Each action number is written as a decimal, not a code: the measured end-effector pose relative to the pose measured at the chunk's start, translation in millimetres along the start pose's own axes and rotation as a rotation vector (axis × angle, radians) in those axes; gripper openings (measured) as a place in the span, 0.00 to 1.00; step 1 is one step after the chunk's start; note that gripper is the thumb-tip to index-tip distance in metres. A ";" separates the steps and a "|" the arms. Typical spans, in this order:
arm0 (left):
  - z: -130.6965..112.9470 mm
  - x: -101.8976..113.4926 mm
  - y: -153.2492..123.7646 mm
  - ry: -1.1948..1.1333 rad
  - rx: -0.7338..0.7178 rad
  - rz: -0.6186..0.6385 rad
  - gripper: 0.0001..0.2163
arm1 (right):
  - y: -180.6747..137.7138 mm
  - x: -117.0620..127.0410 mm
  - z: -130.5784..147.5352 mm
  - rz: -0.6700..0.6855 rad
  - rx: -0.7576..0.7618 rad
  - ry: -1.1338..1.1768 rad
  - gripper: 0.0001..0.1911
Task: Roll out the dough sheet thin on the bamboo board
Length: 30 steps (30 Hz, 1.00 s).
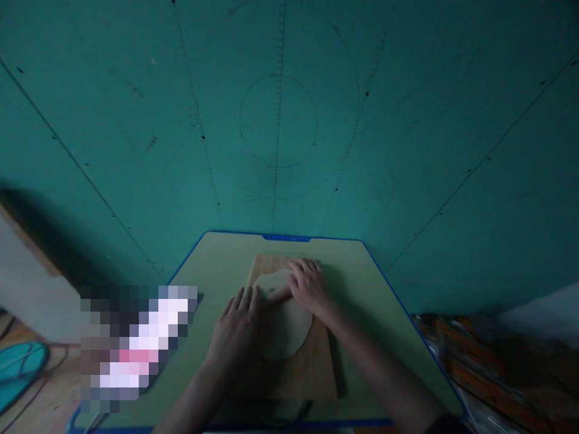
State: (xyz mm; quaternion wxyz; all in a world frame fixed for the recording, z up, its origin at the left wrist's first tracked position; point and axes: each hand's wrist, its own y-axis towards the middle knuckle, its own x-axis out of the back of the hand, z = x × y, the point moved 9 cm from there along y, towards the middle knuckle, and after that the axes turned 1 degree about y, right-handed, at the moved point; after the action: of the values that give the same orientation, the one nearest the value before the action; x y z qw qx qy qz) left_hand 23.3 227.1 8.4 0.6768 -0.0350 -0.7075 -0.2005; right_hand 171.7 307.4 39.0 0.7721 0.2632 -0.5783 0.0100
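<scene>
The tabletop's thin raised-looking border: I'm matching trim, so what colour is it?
Blue: the thin border, best seen in the head view.

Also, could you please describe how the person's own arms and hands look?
The left hand and right hand wear no gloves. The left forearm and right forearm are bare; a dark sleeve shows at the right one's lower end. I see no watch, though the picture is dim.

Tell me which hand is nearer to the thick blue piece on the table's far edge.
Right. The right hand, at the far right of the dough, is short of the blue piece; the left hand, at the dough's left, is farther.
</scene>
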 end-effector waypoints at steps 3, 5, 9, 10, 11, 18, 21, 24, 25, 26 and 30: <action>6.5 5.0 10.1 -0.017 0.078 -0.021 0.24 | 20.8 -8.5 4.7 0.036 0.002 -0.038 0.15; 13.5 6.4 17.0 -0.034 0.124 -0.038 0.26 | 35.4 -14.1 6.6 0.070 0.006 -0.031 0.15; 32.9 -0.5 28.7 -0.065 0.197 -0.034 0.24 | 64.1 -30.1 9.2 0.143 0.023 0.024 0.17; 37.4 -2.8 31.2 -0.069 0.206 -0.027 0.24 | 71.2 -35.1 10.3 0.160 0.034 0.039 0.17; 41.6 -4.5 33.4 -0.073 0.213 -0.024 0.24 | 78.3 -40.2 11.7 0.175 0.047 0.053 0.17; 67.7 -2.4 48.4 -0.183 0.270 -0.054 0.21 | 124.9 -61.7 23.3 0.176 0.069 0.110 0.17; 80.3 -1.7 52.9 -0.216 0.305 -0.067 0.18 | 137.1 -60.8 24.4 0.137 0.015 0.105 0.15; 79.1 -0.9 52.7 -0.218 0.274 -0.076 0.16 | 136.3 -56.6 21.9 0.100 -0.034 0.112 0.13; 74.9 -0.7 50.9 -0.218 0.258 -0.079 0.16 | 132.3 -54.6 19.7 0.085 -0.047 0.118 0.14; 68.9 -0.5 48.3 -0.219 0.240 -0.082 0.16 | 126.4 -52.1 16.6 0.069 -0.059 0.125 0.14; 32.9 -0.2 34.6 -0.238 0.130 -0.085 0.19 | 86.4 -38.3 -2.7 0.000 -0.064 0.147 0.15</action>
State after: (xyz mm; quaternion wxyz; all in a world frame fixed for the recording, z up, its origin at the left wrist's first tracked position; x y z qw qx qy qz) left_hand 3.3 269.7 16.3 0.5799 0.0154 -0.7951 -0.1771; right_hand 133.8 394.0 38.2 0.8205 0.2370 -0.5200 0.0108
